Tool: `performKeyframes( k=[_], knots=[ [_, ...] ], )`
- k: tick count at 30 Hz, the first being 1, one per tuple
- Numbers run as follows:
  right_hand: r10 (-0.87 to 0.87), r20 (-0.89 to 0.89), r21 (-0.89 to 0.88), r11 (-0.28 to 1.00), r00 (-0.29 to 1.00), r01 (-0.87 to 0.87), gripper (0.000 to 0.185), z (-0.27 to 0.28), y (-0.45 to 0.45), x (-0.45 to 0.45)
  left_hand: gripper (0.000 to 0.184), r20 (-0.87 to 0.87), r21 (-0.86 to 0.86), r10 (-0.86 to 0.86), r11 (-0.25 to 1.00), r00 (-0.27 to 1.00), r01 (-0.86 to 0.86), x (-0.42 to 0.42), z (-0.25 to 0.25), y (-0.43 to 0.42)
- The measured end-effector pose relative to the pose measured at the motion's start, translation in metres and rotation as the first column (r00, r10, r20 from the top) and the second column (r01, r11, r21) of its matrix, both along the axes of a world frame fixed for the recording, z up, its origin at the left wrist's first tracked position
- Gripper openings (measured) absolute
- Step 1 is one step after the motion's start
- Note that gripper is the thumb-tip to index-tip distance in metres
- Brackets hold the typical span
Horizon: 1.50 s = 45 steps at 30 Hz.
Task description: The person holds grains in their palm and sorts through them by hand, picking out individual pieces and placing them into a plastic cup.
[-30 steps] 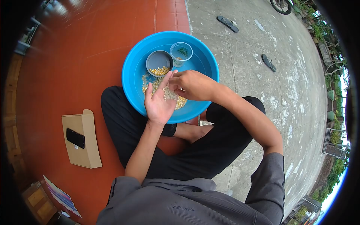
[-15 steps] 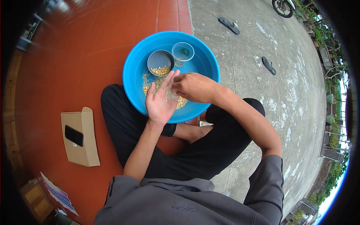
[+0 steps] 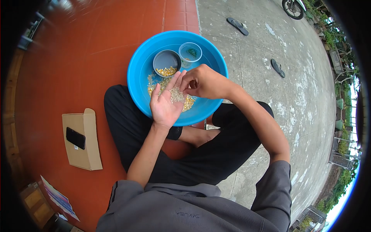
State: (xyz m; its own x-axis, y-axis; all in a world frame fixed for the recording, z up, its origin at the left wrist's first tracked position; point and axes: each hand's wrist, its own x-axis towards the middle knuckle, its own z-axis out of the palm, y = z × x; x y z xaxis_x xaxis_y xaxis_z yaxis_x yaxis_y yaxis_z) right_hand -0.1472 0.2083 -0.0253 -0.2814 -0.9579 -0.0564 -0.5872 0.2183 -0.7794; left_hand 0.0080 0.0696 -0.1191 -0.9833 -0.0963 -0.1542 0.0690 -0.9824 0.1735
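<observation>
Lying open, the left hand (image 3: 165,109) bore pale grains (image 3: 176,95) above a blue basin (image 3: 136,73). Beside them, the right hand's (image 3: 210,83) grip was pinched together.

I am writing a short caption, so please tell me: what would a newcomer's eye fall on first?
Probably the large, round, blue plastic basin in the upper middle. Over it, the open left hand holds small pale grains, with the right hand at their edge. Inside stand a clear plastic cup and a round grey bowl with yellow kernels.
</observation>
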Motion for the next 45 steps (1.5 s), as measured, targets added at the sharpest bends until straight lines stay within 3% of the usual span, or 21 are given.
performKeyframes(
  k=[3,5,8,11,20,38,45],
  knots=[
    [-0.087,0.342,0.064,0.996,0.936,0.069,0.017,0.012,0.003,-0.017,0.086,-0.001,0.041,0.009,0.999,1.0,-0.009,0.0,0.001,0.001],
    [-0.055,0.602,0.009,0.998,0.797,0.063,0.012,0.015,0.005,-0.032,0.086,-0.021,0.063,0.003,0.998,1.0,-0.001,0.001,-0.001,0.0],
    [-0.091,0.819,0.008,0.989,0.567,0.147,0.017,0.022,0.008,-0.046,0.084,-0.06,0.061,0.002,0.998,0.998,0.002,0.0,-0.001,0.0],
    [-0.025,0.861,-0.033,0.994,0.508,0.105,0.017,0.025,0.007,-0.056,0.084,-0.08,0.058,0.006,0.998,0.997,-0.002,-0.001,0.0,0.0],
    [-0.039,0.798,0.06,0.998,0.601,-0.015,0.019,0.009,-0.004,-0.041,0.083,-0.088,0.123,-0.006,0.992,0.996,0.016,0.001,-0.006,-0.002],
    [-0.076,0.809,0.063,0.997,0.583,0.042,0.022,0.0,0.004,-0.037,0.083,-0.085,0.124,-0.014,0.992,0.996,0.024,0.0,-0.004,-0.001],
    [-0.101,0.715,0.05,0.994,0.692,0.093,0.018,0.004,0.0,-0.036,0.082,-0.054,0.083,-0.009,0.996,0.998,0.014,0.001,-0.004,-0.001]
  ],
)
